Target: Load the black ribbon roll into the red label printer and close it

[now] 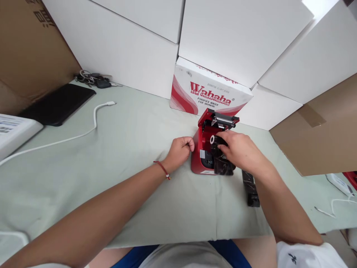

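A small red printer (198,158) stands on the pale green table cover (117,163) with its lid (216,117) raised. My right hand (240,149) is closed on a black ribbon roll (217,141) with a white core, held over the printer's open bay; black film hangs from it to the table. My left hand (180,149) is curled in a loose fist against the printer's left side. A red string bracelet (163,169) circles my left wrist.
A black film strip (251,190) lies right of the printer. A Wahaha box (208,93) and white cartons (245,33) line the back. Brown cardboard (320,137) leans at right. A white cable (95,123), black case (58,104) and keys (93,79) lie at left.
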The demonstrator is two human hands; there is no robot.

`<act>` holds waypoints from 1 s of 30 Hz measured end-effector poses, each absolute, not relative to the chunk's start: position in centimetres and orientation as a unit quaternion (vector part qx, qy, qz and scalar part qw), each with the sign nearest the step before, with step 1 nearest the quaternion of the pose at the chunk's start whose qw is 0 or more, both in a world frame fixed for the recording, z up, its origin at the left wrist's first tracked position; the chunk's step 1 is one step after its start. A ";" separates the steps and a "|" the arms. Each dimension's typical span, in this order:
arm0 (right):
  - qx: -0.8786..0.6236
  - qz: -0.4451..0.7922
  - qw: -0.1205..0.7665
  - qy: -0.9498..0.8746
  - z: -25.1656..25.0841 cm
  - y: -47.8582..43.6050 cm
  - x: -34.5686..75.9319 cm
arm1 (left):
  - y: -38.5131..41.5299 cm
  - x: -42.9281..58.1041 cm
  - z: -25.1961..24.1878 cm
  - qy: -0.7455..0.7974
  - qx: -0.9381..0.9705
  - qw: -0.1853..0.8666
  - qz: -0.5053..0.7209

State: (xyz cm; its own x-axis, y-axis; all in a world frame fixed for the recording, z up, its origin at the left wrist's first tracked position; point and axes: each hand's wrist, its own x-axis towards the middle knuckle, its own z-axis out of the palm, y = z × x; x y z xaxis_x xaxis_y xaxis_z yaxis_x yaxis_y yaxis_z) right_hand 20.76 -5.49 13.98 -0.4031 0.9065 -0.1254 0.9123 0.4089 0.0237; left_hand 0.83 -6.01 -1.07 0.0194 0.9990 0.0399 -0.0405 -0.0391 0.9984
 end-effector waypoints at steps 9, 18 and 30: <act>0.570 -0.011 0.118 0.813 12.5 -3.4 17.4 | -5.8 0.9 -0.9 0.474 0.506 0.509 0.510; 0.397 -0.093 -0.189 0.893 10.1 -7.8 22.6 | -5.7 1.0 -1.2 0.472 0.503 0.513 0.511; 0.396 0.059 -0.256 0.880 4.2 -16.7 23.5 | -5.3 0.5 -1.1 0.506 0.510 0.439 0.540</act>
